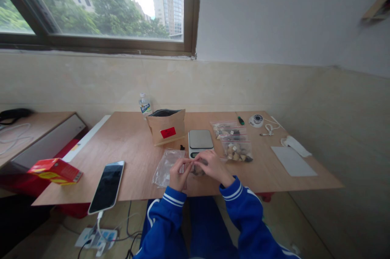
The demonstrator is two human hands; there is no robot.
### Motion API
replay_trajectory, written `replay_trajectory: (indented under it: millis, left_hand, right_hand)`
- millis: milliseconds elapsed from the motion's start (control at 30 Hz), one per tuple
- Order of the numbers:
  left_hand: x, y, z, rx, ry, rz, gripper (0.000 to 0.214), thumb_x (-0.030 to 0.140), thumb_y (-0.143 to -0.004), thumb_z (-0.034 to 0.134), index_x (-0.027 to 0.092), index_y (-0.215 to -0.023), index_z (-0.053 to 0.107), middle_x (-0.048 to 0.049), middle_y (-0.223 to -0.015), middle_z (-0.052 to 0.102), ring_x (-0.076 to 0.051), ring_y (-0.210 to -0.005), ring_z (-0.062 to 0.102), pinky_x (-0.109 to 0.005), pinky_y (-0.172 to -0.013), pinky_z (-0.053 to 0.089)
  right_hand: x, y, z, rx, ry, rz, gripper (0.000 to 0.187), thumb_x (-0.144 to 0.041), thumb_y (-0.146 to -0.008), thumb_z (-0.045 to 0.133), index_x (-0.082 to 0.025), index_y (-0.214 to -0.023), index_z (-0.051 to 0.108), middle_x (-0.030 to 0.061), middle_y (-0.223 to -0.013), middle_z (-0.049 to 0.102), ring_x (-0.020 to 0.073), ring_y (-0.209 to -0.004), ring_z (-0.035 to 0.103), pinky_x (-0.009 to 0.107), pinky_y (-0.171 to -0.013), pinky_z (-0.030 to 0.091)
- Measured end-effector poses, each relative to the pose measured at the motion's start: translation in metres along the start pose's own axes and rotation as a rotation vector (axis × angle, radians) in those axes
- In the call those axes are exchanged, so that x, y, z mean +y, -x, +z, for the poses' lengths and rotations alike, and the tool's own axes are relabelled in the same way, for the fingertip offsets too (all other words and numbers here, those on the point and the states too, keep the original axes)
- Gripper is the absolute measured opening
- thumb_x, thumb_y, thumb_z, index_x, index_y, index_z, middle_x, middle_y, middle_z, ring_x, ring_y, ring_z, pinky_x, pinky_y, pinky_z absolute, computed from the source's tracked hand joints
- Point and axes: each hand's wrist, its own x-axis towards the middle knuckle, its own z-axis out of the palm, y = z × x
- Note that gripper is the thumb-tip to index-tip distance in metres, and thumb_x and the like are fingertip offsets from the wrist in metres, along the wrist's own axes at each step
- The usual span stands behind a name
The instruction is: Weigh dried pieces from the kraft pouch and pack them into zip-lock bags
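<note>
**Both hands pinch a small bag at the table's near edge**

Your left hand (179, 174) and right hand (213, 167) meet over the near edge of the light wooden table (128, 141). Their fingertips curl inward and pinch a small clear plastic bag of dark pieces (198, 168) between them. Your fingers cover most of that bag, so you cannot tell whether its top is sealed. Just left of your left hand lies a crumpled clear plastic bag (164, 166), flat on the table. Right behind your hands sits a small grey digital scale (200, 140). Behind and left of it stands an open brown paper pouch with a red label (167, 127). Two filled clear zip bags (237, 151) lie just right of the scale. A black-screened smartphone (107, 186) overhangs the near left edge, near a red cardboard box (56, 170).
</note>
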Motion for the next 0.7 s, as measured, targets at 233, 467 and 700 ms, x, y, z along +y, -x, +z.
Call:
replay_trajectory:
  millis: [233,467,700]
  left_hand:
    - [0.001,0.001,0.001,-0.039,-0.005,0.015,0.013,0.025,-0.084,0.054,0.018,-0.081,0.064,-0.0036,-0.079,0.065,-0.017,-0.079,0.06,-0.029,-0.073,0.047]
    - [-0.007,0.0,-0.005,0.01,-0.058,0.018,0.014,0.028,-0.083,0.055,0.018,-0.081,0.064,-0.0026,-0.077,0.065,-0.016,-0.075,0.059,-0.029,-0.07,0.047]
    - [-0.006,0.003,-0.001,0.009,-0.05,-0.015,0.014,0.028,-0.083,0.056,0.018,-0.08,0.064,-0.003,-0.077,0.065,-0.016,-0.074,0.06,-0.03,-0.069,0.047]
  right_hand:
    - [-0.004,-0.002,0.009,0.09,0.096,-0.011,0.021,-0.003,-0.08,0.05,-0.018,-0.069,0.06,0.0011,-0.068,0.063,0.0167,-0.074,0.054,0.03,-0.074,0.034]
    - [0.003,0.001,0.008,0.051,0.057,-0.008,0.011,-0.029,-0.086,0.057,-0.021,-0.087,0.065,0.0012,-0.083,0.068,0.0177,-0.083,0.057,0.03,-0.078,0.037]
    - [0.016,0.006,0.003,-0.049,0.095,0.003,0.017,-0.035,-0.083,0.059,-0.021,-0.078,0.066,0.0012,-0.074,0.067,0.0175,-0.076,0.058,0.031,-0.077,0.039]
